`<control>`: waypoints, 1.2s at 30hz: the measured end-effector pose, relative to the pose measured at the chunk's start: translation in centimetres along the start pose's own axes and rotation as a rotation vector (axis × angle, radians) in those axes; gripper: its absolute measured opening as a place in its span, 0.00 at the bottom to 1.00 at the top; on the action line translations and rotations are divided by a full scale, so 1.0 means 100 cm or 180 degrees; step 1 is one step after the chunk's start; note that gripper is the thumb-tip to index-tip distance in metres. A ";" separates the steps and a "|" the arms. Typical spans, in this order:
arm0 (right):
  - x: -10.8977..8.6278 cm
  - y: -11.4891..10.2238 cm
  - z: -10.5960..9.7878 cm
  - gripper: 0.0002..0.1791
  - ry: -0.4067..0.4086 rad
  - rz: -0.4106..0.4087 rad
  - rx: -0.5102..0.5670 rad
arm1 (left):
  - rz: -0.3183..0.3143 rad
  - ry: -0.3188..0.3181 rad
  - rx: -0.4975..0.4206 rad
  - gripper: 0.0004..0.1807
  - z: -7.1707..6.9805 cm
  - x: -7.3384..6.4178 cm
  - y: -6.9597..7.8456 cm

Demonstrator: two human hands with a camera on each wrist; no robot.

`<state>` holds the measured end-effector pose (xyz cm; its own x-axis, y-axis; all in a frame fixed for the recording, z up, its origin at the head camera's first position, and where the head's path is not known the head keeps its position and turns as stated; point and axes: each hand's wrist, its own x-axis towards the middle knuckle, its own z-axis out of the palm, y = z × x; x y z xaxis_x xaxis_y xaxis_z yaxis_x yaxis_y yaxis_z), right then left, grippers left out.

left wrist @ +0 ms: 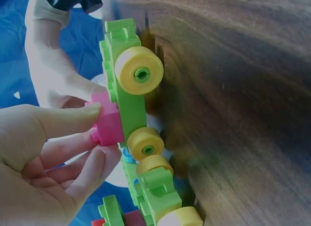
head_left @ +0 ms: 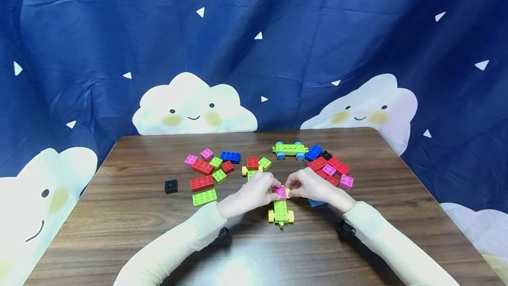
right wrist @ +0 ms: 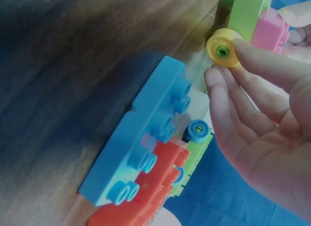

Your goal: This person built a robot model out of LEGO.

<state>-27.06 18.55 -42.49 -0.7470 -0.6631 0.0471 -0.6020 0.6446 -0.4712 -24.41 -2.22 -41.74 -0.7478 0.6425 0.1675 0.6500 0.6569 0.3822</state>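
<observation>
A green toy car base [head_left: 281,212] with yellow wheels stands on the table in front of me. On its far end sits a pink brick [left wrist: 109,123], which my left hand [head_left: 254,194] pinches between thumb and fingers. From the other side, my right hand [head_left: 315,184] holds a far-end yellow wheel [right wrist: 222,48] between thumb and fingertips. Just beyond the left hand is a second green base [head_left: 252,174] with yellow wheels, bearing a red brick [head_left: 252,162]; the hand partly hides it.
A green base with blue wheels [head_left: 290,149] stands at the back. Loose red, pink, green and blue bricks lie on both sides, with a black brick [head_left: 171,186] far left. Beside the right hand lies a blue brick [right wrist: 136,129], partly covered in the head view.
</observation>
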 end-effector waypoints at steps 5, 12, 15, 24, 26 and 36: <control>0.000 -0.002 -0.003 0.04 -0.0015 -0.0025 -0.0034 | 0.0042 0.0024 -0.0007 0.10 -0.001 -0.002 0.000; 0.000 -0.003 -0.004 0.04 0.0028 -0.0029 -0.0145 | -0.0005 0.0051 -0.0028 0.13 -0.001 -0.005 -0.001; -0.001 -0.003 -0.004 0.04 0.0018 -0.0048 -0.0159 | 0.0001 0.0003 -0.0017 0.14 -0.001 -0.004 -0.001; -0.001 -0.005 0.000 0.03 0.0046 -0.0088 -0.0157 | 0.0242 0.0148 0.0239 0.14 0.002 -0.012 -0.006; -0.001 -0.005 0.000 0.04 0.0045 -0.0088 -0.0162 | 0.0293 0.0246 0.0315 0.15 0.001 -0.016 -0.007; -0.001 -0.005 -0.002 0.05 0.0037 -0.0082 -0.0191 | 0.0110 0.0600 0.0260 0.21 -0.026 -0.050 -0.025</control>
<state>-26.74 18.33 -42.12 -0.7341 -0.6755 0.0688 -0.6365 0.6494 -0.4161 -22.66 -8.12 -41.14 -0.7319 0.5851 0.3493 0.6788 0.6705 0.2994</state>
